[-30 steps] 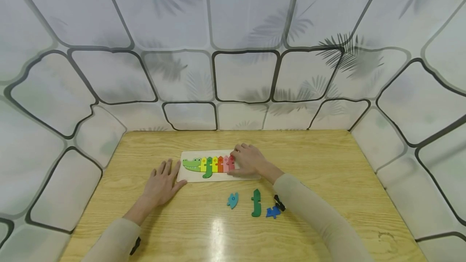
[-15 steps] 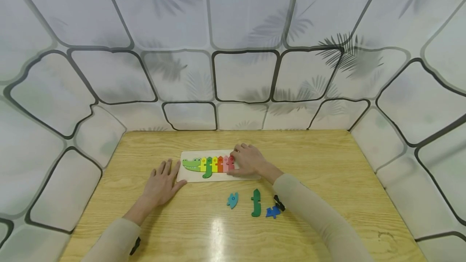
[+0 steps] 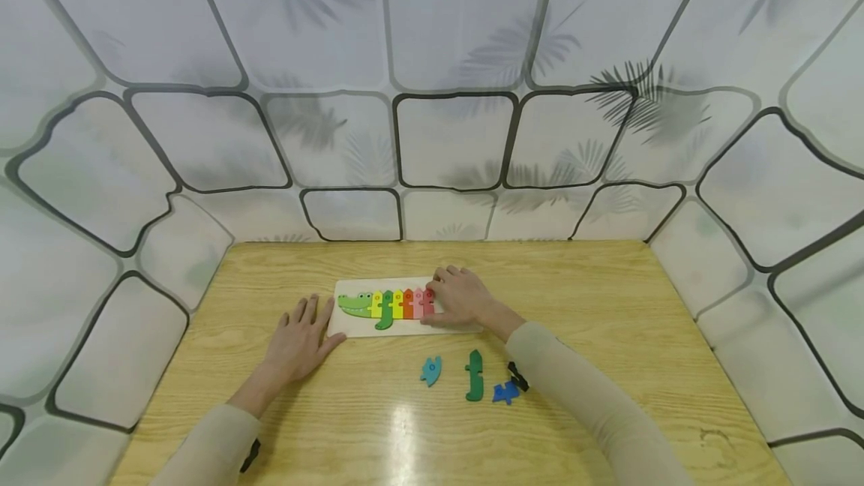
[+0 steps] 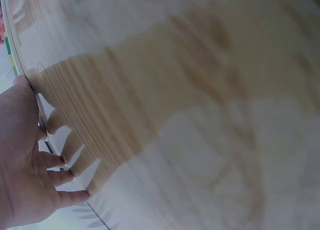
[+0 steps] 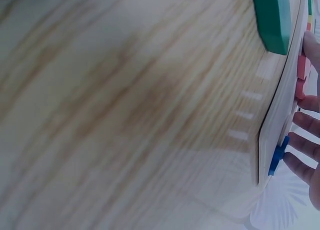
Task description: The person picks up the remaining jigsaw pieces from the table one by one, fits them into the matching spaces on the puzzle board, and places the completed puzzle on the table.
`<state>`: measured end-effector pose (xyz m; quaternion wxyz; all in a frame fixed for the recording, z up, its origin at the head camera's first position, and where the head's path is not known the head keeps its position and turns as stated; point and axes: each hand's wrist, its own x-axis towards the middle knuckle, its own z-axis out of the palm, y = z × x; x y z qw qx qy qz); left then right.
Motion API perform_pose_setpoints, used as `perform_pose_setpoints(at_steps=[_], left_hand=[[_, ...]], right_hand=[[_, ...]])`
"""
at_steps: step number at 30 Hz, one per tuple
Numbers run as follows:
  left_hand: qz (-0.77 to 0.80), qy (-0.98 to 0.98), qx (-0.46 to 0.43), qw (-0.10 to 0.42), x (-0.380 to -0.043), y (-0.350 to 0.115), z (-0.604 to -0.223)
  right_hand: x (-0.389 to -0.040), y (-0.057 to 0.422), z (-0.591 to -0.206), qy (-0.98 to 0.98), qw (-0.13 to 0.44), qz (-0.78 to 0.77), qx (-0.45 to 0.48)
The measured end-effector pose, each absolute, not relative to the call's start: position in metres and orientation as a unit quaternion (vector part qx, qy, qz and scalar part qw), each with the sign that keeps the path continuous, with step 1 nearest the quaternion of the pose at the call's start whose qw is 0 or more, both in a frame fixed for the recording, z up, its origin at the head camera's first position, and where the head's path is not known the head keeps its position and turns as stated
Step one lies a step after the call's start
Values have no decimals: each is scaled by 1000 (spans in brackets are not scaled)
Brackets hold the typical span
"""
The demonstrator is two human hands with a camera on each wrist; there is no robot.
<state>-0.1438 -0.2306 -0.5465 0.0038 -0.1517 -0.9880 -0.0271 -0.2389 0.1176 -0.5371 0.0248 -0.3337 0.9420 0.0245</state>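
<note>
A pale wooden puzzle board (image 3: pixel 405 330) bears a crocodile: a green head (image 3: pixel 354 305), then yellow, green, orange and pink pieces. At their right end my right hand (image 3: pixel 462 298) pinches a red puzzle piece (image 3: pixel 428 303) between thumb and fingers, still against the board. Under that hand, in the right wrist view, a blue piece (image 5: pixel 278 157) stands at the board's end, close to the other fingertips. My left hand (image 3: pixel 297 340) lies on the table with fingers spread. Its thumb and index finger touch the board's left edge.
Nearer me lie a light blue piece (image 3: pixel 430 371), a long dark green piece (image 3: pixel 475 375) and a blue piece (image 3: pixel 505 393). The last is close under the right wrist, beside a black wrist device (image 3: pixel 518 376). A patterned white wall (image 3: pixel 445 216) borders the wooden table (image 3: pixel 324 433).
</note>
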Motion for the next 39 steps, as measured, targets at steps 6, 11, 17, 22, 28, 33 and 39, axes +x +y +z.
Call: perform_pose_setpoints(at_steps=[6,11,17,22,28,33,39], left_hand=[[-29,-988,-151,-2,-144,-231,-547],[-33,-988,-150,-7,-144,-231,-546],[-34,-988,-150,-7,-144,-230,-545],[-34,-988,-149,-5,-144,-230,-545],[-29,-988,-151,0,-143,-231,-546],[-27,-988,-151,0,-143,-230,-545],[-22,-988,-153,8,-143,-230,-545]], right_hand=[[-239,117,-537,942,25,25,-332],[-239,117,-537,941,21,31,-336],[-240,117,-539,939,16,43,-340],[-240,118,-537,938,14,50,-343],[-239,117,-534,936,16,66,-346],[-236,117,-531,936,30,53,-346],[-235,118,-524,937,46,33,-344]])
